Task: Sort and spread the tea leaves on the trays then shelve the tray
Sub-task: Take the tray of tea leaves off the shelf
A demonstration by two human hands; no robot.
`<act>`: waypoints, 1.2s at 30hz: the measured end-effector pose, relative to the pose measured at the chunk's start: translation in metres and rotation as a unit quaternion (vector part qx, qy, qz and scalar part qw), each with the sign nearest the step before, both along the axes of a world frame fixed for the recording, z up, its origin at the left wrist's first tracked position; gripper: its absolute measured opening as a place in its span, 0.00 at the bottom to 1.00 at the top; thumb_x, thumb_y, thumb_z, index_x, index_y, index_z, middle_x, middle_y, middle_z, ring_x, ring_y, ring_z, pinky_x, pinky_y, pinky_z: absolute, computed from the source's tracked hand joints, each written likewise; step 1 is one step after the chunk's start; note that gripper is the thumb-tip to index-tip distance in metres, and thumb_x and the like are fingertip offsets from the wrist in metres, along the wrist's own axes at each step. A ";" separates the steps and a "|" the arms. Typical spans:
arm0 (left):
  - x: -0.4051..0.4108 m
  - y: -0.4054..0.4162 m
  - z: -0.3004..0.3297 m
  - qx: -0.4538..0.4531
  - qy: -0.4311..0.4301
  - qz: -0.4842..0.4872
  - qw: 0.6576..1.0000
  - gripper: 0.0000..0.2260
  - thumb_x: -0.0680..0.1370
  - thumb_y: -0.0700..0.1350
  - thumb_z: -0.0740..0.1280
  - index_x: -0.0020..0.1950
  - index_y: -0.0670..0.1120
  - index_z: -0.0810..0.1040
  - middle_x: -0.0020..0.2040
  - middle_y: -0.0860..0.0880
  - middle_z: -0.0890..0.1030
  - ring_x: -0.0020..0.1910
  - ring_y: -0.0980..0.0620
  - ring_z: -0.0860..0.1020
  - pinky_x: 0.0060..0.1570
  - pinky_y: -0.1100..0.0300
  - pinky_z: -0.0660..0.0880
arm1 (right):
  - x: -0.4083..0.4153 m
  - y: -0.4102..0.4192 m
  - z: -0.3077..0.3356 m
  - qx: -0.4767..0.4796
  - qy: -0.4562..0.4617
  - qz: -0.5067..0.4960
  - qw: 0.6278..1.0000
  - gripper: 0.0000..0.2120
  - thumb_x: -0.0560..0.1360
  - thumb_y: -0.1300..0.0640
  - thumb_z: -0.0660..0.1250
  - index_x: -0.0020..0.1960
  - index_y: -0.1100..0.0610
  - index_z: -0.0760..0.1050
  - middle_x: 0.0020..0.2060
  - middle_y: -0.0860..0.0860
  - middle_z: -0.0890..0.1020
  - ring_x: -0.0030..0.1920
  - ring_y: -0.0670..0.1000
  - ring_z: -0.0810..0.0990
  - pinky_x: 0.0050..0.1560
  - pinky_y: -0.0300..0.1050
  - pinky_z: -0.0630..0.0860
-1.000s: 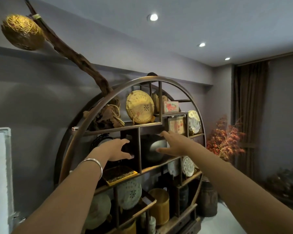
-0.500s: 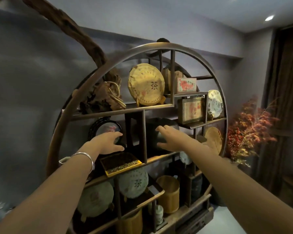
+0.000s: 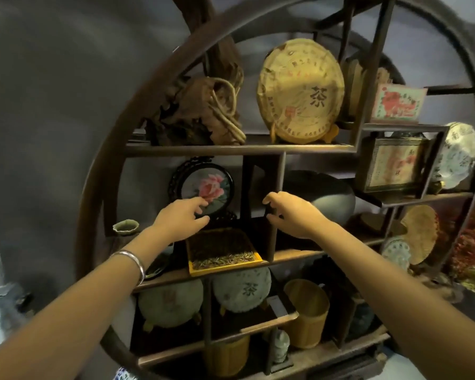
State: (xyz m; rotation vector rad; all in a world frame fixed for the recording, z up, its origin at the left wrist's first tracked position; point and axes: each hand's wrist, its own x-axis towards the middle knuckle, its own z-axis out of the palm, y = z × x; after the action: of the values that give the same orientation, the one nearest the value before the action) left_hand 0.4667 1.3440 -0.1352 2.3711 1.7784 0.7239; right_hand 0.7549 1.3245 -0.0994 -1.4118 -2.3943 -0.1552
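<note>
A: Two hands up at the round shelf (image 3: 159, 149), neither holding anything. Left hand (image 3: 180, 219) has loose, half-spread fingers just above the back left corner of the tray (image 3: 254, 260). Right hand (image 3: 291, 212) is off the tray, fingers loosely curled near the upright post (image 3: 272, 237), gripping nothing as far as the view shows.

B: Tray location?

A: On the middle shelf board, left of the post, front edge sticking out past the board's front edge. Tea leaves (image 3: 220, 246) fill it, dark at the back, a paler strip along the front edge.

B: So shelving looks about done?

A: Probably, though the overhang suggests one more push might be wanted.

B: Risks?

A: Front edge overhangs, so a sleeve or wrist catching it on the way out could tip the tray and spill leaves. The bracelet (image 3: 133, 261) is near that front left corner. Also the framed flower picture (image 3: 203, 185) stands right behind the left hand; a shove backward could knock it. Right hand is near the dark bowl (image 3: 327, 196) in the next compartment, same worry.
</note>
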 end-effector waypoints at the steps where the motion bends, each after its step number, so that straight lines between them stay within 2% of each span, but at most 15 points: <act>1: -0.002 0.003 -0.006 -0.008 -0.014 0.010 1.000 0.19 0.77 0.57 0.64 0.68 0.56 0.71 0.56 0.56 0.80 0.48 0.56 0.79 0.47 0.54 0.79 | -0.002 0.011 -0.007 0.002 0.008 0.003 1.000 0.18 0.76 0.52 0.64 0.65 0.52 0.70 0.59 0.52 0.76 0.56 0.53 0.78 0.53 0.51 0.77; 5: -0.009 0.012 -0.037 -0.036 -0.056 0.066 0.996 0.17 0.77 0.55 0.65 0.65 0.54 0.74 0.49 0.58 0.80 0.46 0.56 0.79 0.46 0.53 0.79 | -0.002 0.050 -0.040 -0.005 0.068 0.005 0.998 0.15 0.75 0.51 0.65 0.61 0.51 0.72 0.54 0.50 0.79 0.53 0.51 0.78 0.49 0.50 0.78; 9: -0.014 0.017 -0.081 -0.084 -0.092 0.124 0.985 0.15 0.77 0.50 0.65 0.64 0.50 0.75 0.42 0.59 0.79 0.44 0.57 0.77 0.48 0.55 0.76 | 0.002 0.083 -0.085 -0.068 0.119 -0.036 0.990 0.12 0.75 0.53 0.66 0.58 0.54 0.75 0.48 0.51 0.81 0.47 0.52 0.79 0.45 0.49 0.78; 11: -0.015 0.020 -0.104 -0.110 -0.116 0.154 0.975 0.15 0.78 0.49 0.64 0.64 0.49 0.75 0.42 0.59 0.79 0.43 0.56 0.78 0.45 0.57 0.74 | 0.003 0.096 -0.113 -0.104 0.115 -0.063 0.986 0.12 0.76 0.53 0.65 0.58 0.55 0.75 0.47 0.51 0.81 0.46 0.52 0.79 0.46 0.50 0.78; 15: -0.013 0.026 -0.140 -0.137 -0.149 0.204 0.958 0.15 0.79 0.48 0.64 0.65 0.47 0.75 0.46 0.53 0.80 0.48 0.51 0.78 0.47 0.55 0.75 | 0.003 0.114 -0.168 -0.152 0.124 -0.118 0.974 0.11 0.77 0.53 0.64 0.57 0.57 0.75 0.50 0.55 0.81 0.49 0.55 0.80 0.49 0.52 0.78; 17: -0.008 0.028 -0.154 -0.135 -0.164 0.222 0.952 0.14 0.80 0.48 0.64 0.64 0.45 0.75 0.45 0.51 0.81 0.45 0.52 0.77 0.45 0.56 0.74 | 0.000 0.118 -0.189 -0.155 0.125 -0.133 0.971 0.09 0.78 0.53 0.63 0.53 0.58 0.76 0.47 0.56 0.82 0.47 0.56 0.81 0.47 0.53 0.79; 19: -0.001 0.030 -0.165 -0.128 -0.177 0.240 0.946 0.14 0.80 0.48 0.64 0.63 0.45 0.76 0.45 0.50 0.83 0.46 0.50 0.78 0.47 0.54 0.76 | -0.004 0.119 -0.204 -0.146 0.119 -0.138 0.972 0.09 0.79 0.53 0.62 0.50 0.58 0.75 0.43 0.56 0.82 0.43 0.56 0.81 0.44 0.55 0.80; 22: 0.004 0.033 -0.176 -0.126 -0.187 0.265 0.937 0.13 0.80 0.50 0.64 0.61 0.46 0.77 0.44 0.52 0.82 0.48 0.48 0.80 0.47 0.53 0.77 | -0.012 0.120 -0.219 -0.141 0.133 -0.147 0.970 0.12 0.80 0.52 0.59 0.48 0.60 0.75 0.40 0.57 0.82 0.40 0.56 0.81 0.41 0.56 0.80; 25: 0.007 0.037 -0.185 -0.121 -0.196 0.282 0.931 0.10 0.80 0.49 0.65 0.57 0.47 0.78 0.39 0.56 0.79 0.42 0.52 0.78 0.39 0.57 0.74 | -0.016 0.121 -0.226 -0.138 0.179 -0.150 0.962 0.14 0.81 0.52 0.57 0.47 0.62 0.75 0.39 0.58 0.82 0.39 0.58 0.81 0.40 0.55 0.80; 29: 0.013 0.039 -0.189 -0.100 -0.212 0.294 0.927 0.06 0.78 0.46 0.67 0.54 0.46 0.78 0.34 0.56 0.78 0.35 0.60 0.74 0.30 0.66 0.66 | -0.016 0.121 -0.228 -0.143 0.234 -0.141 0.951 0.13 0.81 0.54 0.59 0.46 0.62 0.76 0.37 0.57 0.81 0.38 0.57 0.81 0.39 0.55 0.79; 32: 0.015 0.036 -0.190 -0.083 -0.223 0.292 0.926 0.04 0.79 0.46 0.67 0.50 0.46 0.77 0.31 0.55 0.77 0.33 0.61 0.74 0.30 0.66 0.65 | -0.014 0.119 -0.232 -0.154 0.257 -0.140 0.944 0.13 0.80 0.54 0.60 0.47 0.62 0.77 0.37 0.56 0.82 0.37 0.55 0.81 0.39 0.56 0.80; 36: 0.013 0.023 -0.192 -0.090 -0.250 0.284 0.921 0.02 0.77 0.43 0.68 0.48 0.47 0.76 0.34 0.55 0.78 0.37 0.60 0.75 0.34 0.64 0.69 | -0.008 0.106 -0.240 -0.149 0.279 -0.130 0.940 0.12 0.79 0.54 0.62 0.49 0.61 0.79 0.37 0.54 0.83 0.37 0.52 0.82 0.39 0.54 0.81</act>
State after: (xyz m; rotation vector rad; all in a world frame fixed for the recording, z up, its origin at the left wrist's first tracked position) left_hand 0.4795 1.3672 -0.3270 1.3681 2.1561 1.0478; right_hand 0.7470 1.4310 -0.3391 -1.6292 -1.8096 0.5014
